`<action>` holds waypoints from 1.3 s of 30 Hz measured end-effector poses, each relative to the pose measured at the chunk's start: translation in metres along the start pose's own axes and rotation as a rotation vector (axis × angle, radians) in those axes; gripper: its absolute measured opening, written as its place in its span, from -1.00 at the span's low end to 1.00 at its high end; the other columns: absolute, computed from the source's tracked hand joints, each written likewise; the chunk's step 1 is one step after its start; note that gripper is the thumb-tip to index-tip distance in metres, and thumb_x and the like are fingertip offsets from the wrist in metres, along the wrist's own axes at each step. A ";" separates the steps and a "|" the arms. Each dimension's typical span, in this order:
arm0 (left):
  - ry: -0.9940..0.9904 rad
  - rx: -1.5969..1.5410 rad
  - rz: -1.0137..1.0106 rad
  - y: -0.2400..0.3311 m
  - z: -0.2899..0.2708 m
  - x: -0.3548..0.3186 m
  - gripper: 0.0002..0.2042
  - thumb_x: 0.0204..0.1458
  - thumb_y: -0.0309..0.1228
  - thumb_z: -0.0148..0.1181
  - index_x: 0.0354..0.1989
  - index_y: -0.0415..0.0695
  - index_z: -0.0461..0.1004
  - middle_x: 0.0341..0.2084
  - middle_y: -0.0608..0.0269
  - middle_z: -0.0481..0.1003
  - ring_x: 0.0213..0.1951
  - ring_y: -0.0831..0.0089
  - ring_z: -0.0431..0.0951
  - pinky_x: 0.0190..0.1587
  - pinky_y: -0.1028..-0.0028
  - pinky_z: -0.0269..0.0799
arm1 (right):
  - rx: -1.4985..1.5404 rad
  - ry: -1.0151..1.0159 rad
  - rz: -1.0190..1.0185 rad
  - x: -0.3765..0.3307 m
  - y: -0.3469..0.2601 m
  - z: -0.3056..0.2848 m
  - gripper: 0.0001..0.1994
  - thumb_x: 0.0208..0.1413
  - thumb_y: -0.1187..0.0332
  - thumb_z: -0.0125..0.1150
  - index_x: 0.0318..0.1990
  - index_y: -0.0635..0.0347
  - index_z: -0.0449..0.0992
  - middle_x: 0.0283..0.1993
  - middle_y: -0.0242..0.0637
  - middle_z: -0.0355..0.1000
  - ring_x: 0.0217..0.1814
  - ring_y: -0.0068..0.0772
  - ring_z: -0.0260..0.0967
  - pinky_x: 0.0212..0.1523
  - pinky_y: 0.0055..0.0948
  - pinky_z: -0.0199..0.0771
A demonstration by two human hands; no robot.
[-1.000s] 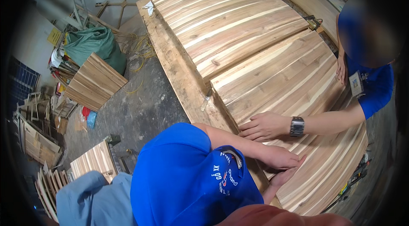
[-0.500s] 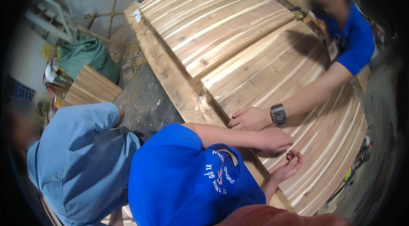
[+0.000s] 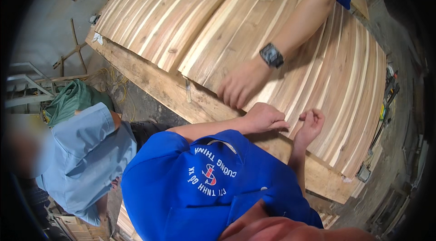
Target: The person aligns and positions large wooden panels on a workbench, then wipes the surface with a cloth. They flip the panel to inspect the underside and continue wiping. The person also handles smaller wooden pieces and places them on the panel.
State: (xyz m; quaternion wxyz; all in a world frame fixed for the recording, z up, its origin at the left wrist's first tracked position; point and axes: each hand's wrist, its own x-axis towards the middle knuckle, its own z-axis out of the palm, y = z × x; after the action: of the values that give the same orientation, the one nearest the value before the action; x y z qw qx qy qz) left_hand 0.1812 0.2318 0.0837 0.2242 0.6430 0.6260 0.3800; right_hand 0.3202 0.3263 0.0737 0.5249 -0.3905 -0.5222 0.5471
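A large rounded panel of striped wood strips (image 3: 343, 100) lies before me, split by a gap between two sections. At its near edge, my left hand (image 3: 265, 117) is closed over the wood, fingers curled under. To its right, my right hand (image 3: 312, 125) is closed too, fingers bent inward above the panel. Whatever either hand may hold is too small or hidden. A co-worker's hand (image 3: 243, 84) with a dark wristwatch (image 3: 271, 55) reaches from the far side onto the panel, just beyond my left hand.
The panel rests on a wider wooden board (image 3: 154, 89). A thin flat blade (image 3: 188, 92) lies on that board near the gap. A person in a light blue shirt (image 3: 86, 154) stands at my left. Beyond are a green sack (image 3: 75, 100) and yellow cord (image 3: 119, 82) on the floor.
My view has swung, so the panel sits higher and turned in the picture. The co-worker's hand is now farther from my left hand. Both my hands stay closed by the panel's near edge.
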 end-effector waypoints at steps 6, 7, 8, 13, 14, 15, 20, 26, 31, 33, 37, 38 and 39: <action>0.069 -0.083 -0.040 0.002 0.007 0.002 -0.79 0.06 -0.17 0.11 -0.45 -0.02 0.46 -0.61 0.23 0.44 -0.50 0.25 0.49 -0.47 0.33 0.35 | -0.050 -0.132 0.015 -0.003 0.010 -0.015 -0.83 0.23 0.45 -0.04 -0.37 0.32 0.42 -0.40 -0.28 0.40 -0.40 -0.57 0.31 -0.33 -0.58 0.36; 0.100 -0.112 -0.038 0.000 0.007 0.002 -0.80 0.07 -0.17 0.10 -0.44 -0.02 0.45 -0.60 0.23 0.44 -0.49 0.25 0.48 -0.46 0.33 0.36 | -0.058 -0.123 0.044 -0.004 0.008 -0.013 -0.79 0.25 0.41 -0.07 -0.39 0.32 0.43 -0.41 -0.27 0.42 -0.42 -0.56 0.32 -0.34 -0.58 0.36; 0.071 -0.063 -0.037 -0.002 0.007 0.000 -0.79 0.07 -0.16 0.09 -0.44 -0.02 0.45 -0.61 0.24 0.44 -0.49 0.25 0.48 -0.46 0.33 0.35 | -0.029 -0.155 0.025 -0.004 0.009 -0.014 -0.74 0.27 0.36 -0.11 -0.40 0.31 0.43 -0.44 -0.25 0.42 -0.45 -0.54 0.32 -0.37 -0.58 0.37; 0.027 0.072 -0.029 -0.002 0.005 -0.003 -0.75 0.07 -0.11 0.08 -0.48 0.00 0.45 -0.63 0.25 0.43 -0.50 0.26 0.48 -0.46 0.32 0.35 | -0.008 -0.273 -0.060 -0.002 0.016 -0.023 -0.58 0.33 0.21 -0.25 -0.45 0.31 0.42 -0.47 -0.20 0.43 -0.50 -0.46 0.33 -0.43 -0.57 0.36; 0.021 0.065 -0.037 -0.002 0.003 -0.004 -0.74 0.06 -0.11 0.09 -0.50 -0.01 0.44 -0.64 0.26 0.42 -0.49 0.26 0.48 -0.46 0.32 0.35 | -0.037 -0.275 -0.052 -0.001 0.016 -0.023 -0.60 0.32 0.23 -0.23 -0.43 0.32 0.43 -0.45 -0.20 0.43 -0.48 -0.46 0.34 -0.40 -0.56 0.37; 0.014 0.053 -0.045 -0.001 0.004 -0.004 -0.74 0.05 -0.11 0.11 -0.51 -0.01 0.44 -0.65 0.27 0.42 -0.49 0.27 0.47 -0.46 0.33 0.35 | -0.070 -0.275 -0.042 0.000 0.014 -0.021 -0.61 0.32 0.26 -0.22 -0.42 0.33 0.44 -0.44 -0.19 0.44 -0.46 -0.47 0.34 -0.38 -0.55 0.37; 0.045 -0.083 0.095 -0.001 -0.001 -0.007 -0.73 -0.02 -0.12 0.20 -0.53 -0.05 0.43 -0.63 0.31 0.41 -0.44 0.27 0.46 -0.42 0.35 0.36 | -0.115 -0.314 0.023 0.004 0.015 -0.014 -0.75 0.27 0.35 -0.09 -0.27 0.39 0.44 -0.39 -0.23 0.43 -0.38 -0.52 0.34 -0.30 -0.53 0.40; 0.356 0.102 0.294 -0.009 -0.042 -0.049 -0.80 -0.03 -0.23 0.23 -0.50 -0.09 0.45 -0.60 0.22 0.39 -0.47 0.23 0.43 -0.42 0.33 0.33 | -0.303 -0.266 -0.110 -0.023 -0.029 -0.045 -0.72 0.25 0.37 -0.11 -0.40 0.38 0.44 -0.42 -0.26 0.41 -0.37 -0.54 0.32 -0.30 -0.56 0.36; 0.367 0.328 -0.013 -0.045 -0.071 -0.135 -0.77 -0.04 -0.27 0.21 -0.61 -0.09 0.38 -0.66 0.19 0.36 -0.53 0.20 0.39 -0.45 0.29 0.24 | -0.415 -0.184 -0.252 -0.067 -0.035 -0.106 -0.74 0.21 0.44 -0.13 -0.51 0.34 0.36 -0.47 -0.26 0.37 -0.45 -0.57 0.27 -0.40 -0.63 0.27; 0.297 0.423 -0.076 -0.065 -0.064 -0.163 -0.74 -0.02 -0.24 0.19 -0.64 -0.07 0.34 -0.70 0.20 0.35 -0.56 0.22 0.40 -0.46 0.30 0.22 | -0.407 -0.148 -0.158 -0.092 -0.029 -0.120 -0.74 0.20 0.45 -0.13 -0.52 0.33 0.36 -0.49 -0.27 0.35 -0.47 -0.57 0.26 -0.42 -0.63 0.25; 0.253 0.432 -0.144 -0.089 -0.047 -0.192 -0.70 0.01 -0.24 0.18 -0.68 -0.07 0.30 -0.75 0.21 0.34 -0.62 0.20 0.37 -0.48 0.30 0.18 | -0.405 -0.191 0.098 -0.134 0.038 -0.147 -0.75 0.20 0.42 -0.10 -0.50 0.32 0.38 -0.53 -0.31 0.34 -0.49 -0.57 0.27 -0.45 -0.58 0.27; 0.250 0.425 -0.159 -0.096 -0.041 -0.194 -0.69 0.01 -0.24 0.17 -0.68 -0.06 0.30 -0.75 0.21 0.34 -0.63 0.19 0.36 -0.48 0.31 0.17 | -0.430 -0.206 0.111 -0.140 0.053 -0.147 -0.76 0.20 0.41 -0.09 -0.48 0.32 0.38 -0.53 -0.31 0.35 -0.49 -0.57 0.28 -0.46 -0.57 0.27; 0.250 0.429 -0.148 -0.102 -0.037 -0.198 -0.69 0.01 -0.24 0.17 -0.69 -0.06 0.30 -0.75 0.21 0.34 -0.63 0.19 0.36 -0.48 0.30 0.18 | -0.457 -0.225 0.122 -0.144 0.064 -0.146 -0.76 0.20 0.40 -0.08 -0.47 0.33 0.39 -0.53 -0.31 0.35 -0.50 -0.57 0.29 -0.47 -0.56 0.28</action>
State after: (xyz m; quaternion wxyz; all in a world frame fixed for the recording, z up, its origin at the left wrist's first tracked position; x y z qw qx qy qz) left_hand 0.1026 0.0438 -0.0128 0.0307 0.5763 0.7605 0.2975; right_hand 0.4728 0.2147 -0.0286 0.3276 -0.4663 -0.6630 0.4854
